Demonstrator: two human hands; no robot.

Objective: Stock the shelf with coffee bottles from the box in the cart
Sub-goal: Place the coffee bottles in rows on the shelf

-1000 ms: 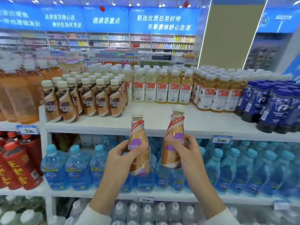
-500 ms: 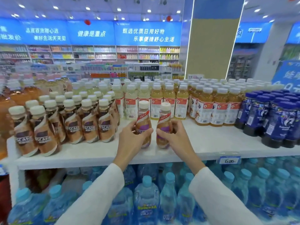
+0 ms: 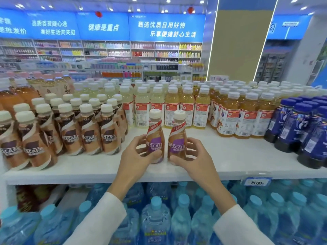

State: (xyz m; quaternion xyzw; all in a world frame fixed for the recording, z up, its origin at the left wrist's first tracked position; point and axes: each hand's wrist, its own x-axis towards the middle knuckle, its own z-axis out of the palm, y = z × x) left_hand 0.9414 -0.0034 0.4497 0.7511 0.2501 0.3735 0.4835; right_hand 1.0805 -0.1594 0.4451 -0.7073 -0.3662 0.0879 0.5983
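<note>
The left coffee bottle [image 3: 154,138] and the right coffee bottle [image 3: 177,138] are stood upright, close side by side, on the white shelf [image 3: 88,167]. Their long axes are vertical, with caps up and labels faced toward the camera. Each is grasped round its lower body by curled fingers, by the left hand [image 3: 135,157] and the right hand [image 3: 193,157] respectively.
</note>
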